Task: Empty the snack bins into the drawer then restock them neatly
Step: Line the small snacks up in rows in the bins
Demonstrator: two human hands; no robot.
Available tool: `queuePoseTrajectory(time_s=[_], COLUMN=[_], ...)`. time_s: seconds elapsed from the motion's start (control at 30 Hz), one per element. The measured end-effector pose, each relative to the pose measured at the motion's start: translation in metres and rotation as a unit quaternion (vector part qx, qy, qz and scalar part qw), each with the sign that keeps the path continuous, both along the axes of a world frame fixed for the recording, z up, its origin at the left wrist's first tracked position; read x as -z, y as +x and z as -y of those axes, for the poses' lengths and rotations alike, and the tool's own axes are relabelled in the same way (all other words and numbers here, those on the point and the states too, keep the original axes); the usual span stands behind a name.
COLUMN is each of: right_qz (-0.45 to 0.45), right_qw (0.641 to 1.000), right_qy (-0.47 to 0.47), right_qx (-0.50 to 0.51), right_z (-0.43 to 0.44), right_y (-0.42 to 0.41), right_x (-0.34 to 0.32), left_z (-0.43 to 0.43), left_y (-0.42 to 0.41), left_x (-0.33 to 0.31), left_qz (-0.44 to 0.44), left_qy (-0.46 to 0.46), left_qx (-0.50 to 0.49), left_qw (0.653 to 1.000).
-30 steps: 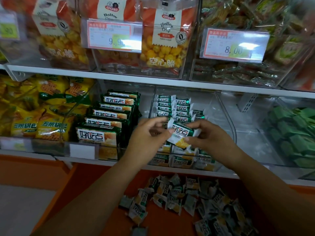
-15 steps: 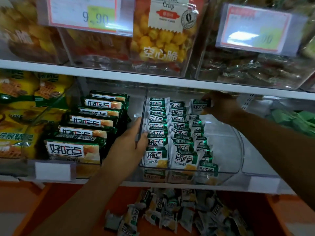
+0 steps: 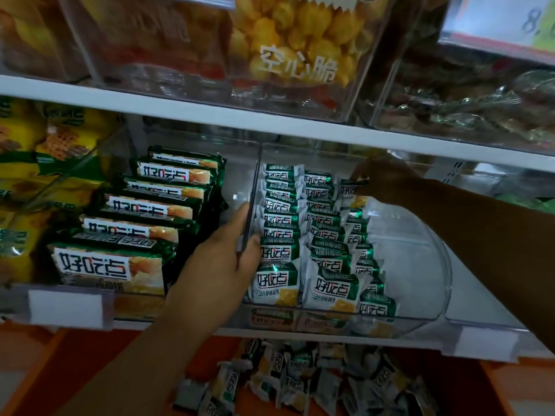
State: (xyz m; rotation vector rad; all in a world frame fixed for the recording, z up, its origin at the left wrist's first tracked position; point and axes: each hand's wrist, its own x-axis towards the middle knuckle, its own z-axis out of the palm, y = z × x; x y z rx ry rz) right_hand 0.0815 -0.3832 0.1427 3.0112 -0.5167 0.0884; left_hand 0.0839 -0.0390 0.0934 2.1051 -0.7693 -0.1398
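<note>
As left hand [image 3: 222, 259] grips the clear bin [image 3: 420, 283], right hand [image 3: 387, 178] pinches a green-white packet [image 3: 352, 192].

The left grip [image 3: 222, 259] clasps the left wall of the clear bin [image 3: 420, 265], thumb inside against the rows of small packets [image 3: 279, 223]. At the bin's back, the right grip [image 3: 387, 181] pinches one packet [image 3: 354, 193] at the third row's far end. Below the bin, loose packets [image 3: 300, 382] lie heaped in the orange drawer [image 3: 90, 370].
</note>
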Motion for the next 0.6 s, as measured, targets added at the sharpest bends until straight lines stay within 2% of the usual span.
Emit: queuePoseTrajectory(time_s=[0.17, 0.3, 0.37, 0.43, 0.47, 0.53, 0.6], right_qz=[0.000, 0.000, 0.024, 0.091, 0.135, 0.232, 0.292], right_qw=[1.000, 0.999, 0.998, 0.995, 0.991, 0.970, 0.947], right_qy=[-0.026, -0.042, -0.044, -0.027, -0.015, 0.026, 0.092], right_qx=[0.006, 0.016, 0.023, 0.012, -0.007, -0.062, -0.100], right_z=[0.000, -0.003, -0.012, -0.028, -0.038, -0.066, -0.103], right_y=[0.007, 0.002, -0.010, -0.030, -0.045, -0.084, -0.130], right_x=[0.003, 0.005, 0.001, -0.006, -0.008, -0.011, -0.011], left_z=[0.000, -0.001, -0.001, -0.003, -0.006, -0.016, -0.028], left_y=[-0.001, -0.001, -0.003, -0.002, -0.004, -0.016, -0.040], left_x=[0.000, -0.003, -0.004, -0.002, -0.001, -0.001, 0.002], left_qz=[-0.009, 0.020, 0.021, 0.018, 0.044, 0.176, 0.294], left_qy=[-0.001, -0.027, -0.047, -0.060, -0.056, -0.044, -0.021], left_qx=[-0.004, 0.016, 0.030, 0.010, -0.013, -0.034, 0.021], left_qw=[1.000, 0.999, 0.998, 0.998, 0.997, 0.983, 0.955])
